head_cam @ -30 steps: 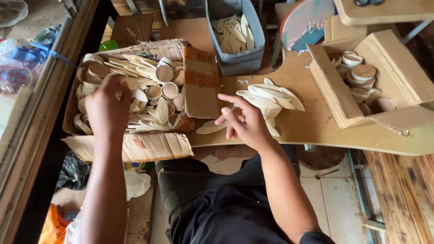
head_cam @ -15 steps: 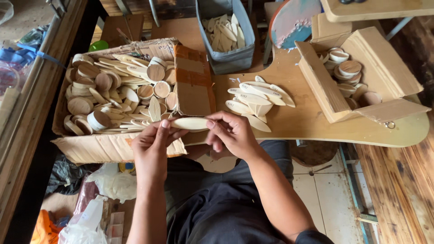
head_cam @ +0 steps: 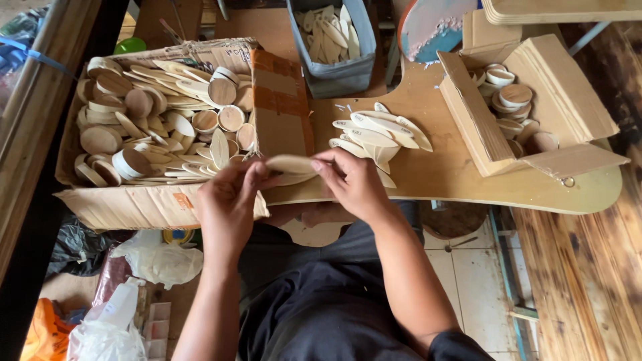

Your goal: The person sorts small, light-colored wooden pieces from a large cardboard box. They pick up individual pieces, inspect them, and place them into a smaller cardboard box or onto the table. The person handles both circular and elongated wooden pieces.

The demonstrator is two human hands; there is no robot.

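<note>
Both my hands hold one pale oval wooden piece (head_cam: 289, 164) flat between them, just above the near edge of the plywood worktop (head_cam: 461, 175). My left hand (head_cam: 227, 207) grips its left end and my right hand (head_cam: 354, 184) pinches its right end. To the left, an open cardboard box (head_cam: 134, 207) is full of wooden discs and oval blanks (head_cam: 154, 120). A small pile of similar oval pieces (head_cam: 374, 134) lies on the worktop just beyond my right hand.
A grey bin (head_cam: 334, 73) with more oval pieces stands at the back. A wooden box (head_cam: 568, 113) with round pieces sits on the right of the worktop. Plastic bags (head_cam: 154, 257) lie on the floor to the left. A dark wooden bench (head_cam: 588, 274) runs along the right.
My left hand left the cardboard box with an oval piece and came to the middle. My right hand met it, and both now hold the piece.
</note>
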